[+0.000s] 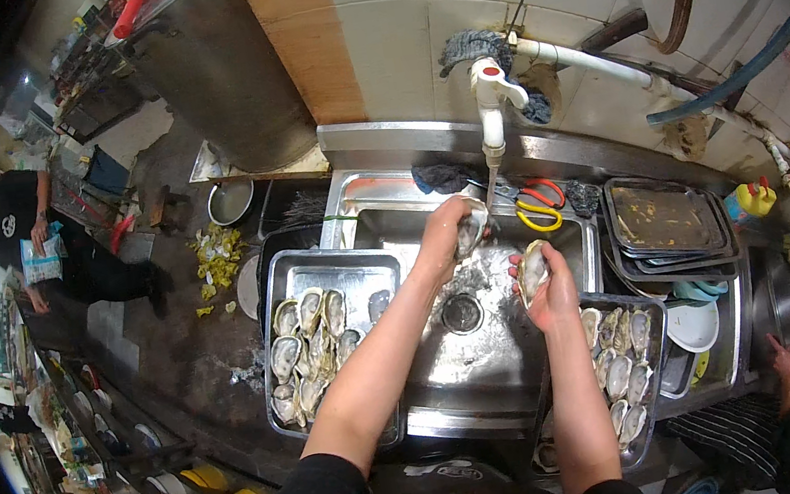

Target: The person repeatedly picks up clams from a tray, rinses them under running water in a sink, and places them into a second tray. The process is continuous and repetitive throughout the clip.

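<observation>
My left hand (441, 236) grips an opened oyster (471, 230) beneath the white plastic tap (492, 101), beside a thin stream of water. Another oyster on its half shell (534, 273) rests in my right hand (554, 291), its pale flesh facing up. Both hands are above the stainless steel sink (452, 383) and its drain. To the left, a metal tray (336, 259) holds several opened oysters, partly hidden by my left forearm. A second metal tray (660, 331) on the right also holds several half-shell oysters; my right forearm covers part of it.
Scissors with red and yellow handles (540, 215) and a dark cloth (442, 178) lie at the sink's back edge. Stacked metal trays (663, 217) and a white dish (696, 327) stand right. A person (20, 216) holding a packet is at far left; another person's hands (785, 363) show at far right.
</observation>
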Demonstrator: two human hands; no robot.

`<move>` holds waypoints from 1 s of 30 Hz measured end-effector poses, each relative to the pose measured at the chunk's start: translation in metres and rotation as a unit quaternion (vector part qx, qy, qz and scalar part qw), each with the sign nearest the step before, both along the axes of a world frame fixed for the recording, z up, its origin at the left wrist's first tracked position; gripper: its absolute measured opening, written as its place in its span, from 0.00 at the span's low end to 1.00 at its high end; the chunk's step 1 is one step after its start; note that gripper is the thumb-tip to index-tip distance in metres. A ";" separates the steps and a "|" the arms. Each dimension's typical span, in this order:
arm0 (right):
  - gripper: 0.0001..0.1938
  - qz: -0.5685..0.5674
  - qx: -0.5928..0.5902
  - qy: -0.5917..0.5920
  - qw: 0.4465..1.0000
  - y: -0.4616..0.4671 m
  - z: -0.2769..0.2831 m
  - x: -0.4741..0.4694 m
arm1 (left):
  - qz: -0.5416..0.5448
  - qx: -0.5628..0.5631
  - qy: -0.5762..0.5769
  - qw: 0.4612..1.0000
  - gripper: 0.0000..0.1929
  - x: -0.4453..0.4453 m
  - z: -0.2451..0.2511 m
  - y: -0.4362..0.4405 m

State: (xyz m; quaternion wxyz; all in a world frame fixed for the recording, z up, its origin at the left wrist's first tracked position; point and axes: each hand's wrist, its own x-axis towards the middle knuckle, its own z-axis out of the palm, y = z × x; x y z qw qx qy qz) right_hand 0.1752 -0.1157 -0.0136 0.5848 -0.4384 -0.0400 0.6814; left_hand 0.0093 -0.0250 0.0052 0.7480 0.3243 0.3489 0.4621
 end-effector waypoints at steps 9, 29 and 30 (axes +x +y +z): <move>0.16 -0.003 0.013 0.139 0.990 -0.004 -0.007 0.007 | -0.033 -0.046 -0.067 0.996 0.18 0.013 0.013 0.000; 0.20 0.000 -0.014 0.151 0.988 0.001 -0.014 0.029 | -0.089 -0.199 -0.218 0.951 0.15 0.013 -0.004 0.008; 0.20 -0.003 -0.024 0.145 0.989 0.004 -0.014 0.029 | -0.091 -0.226 -0.238 0.940 0.16 0.009 -0.005 0.010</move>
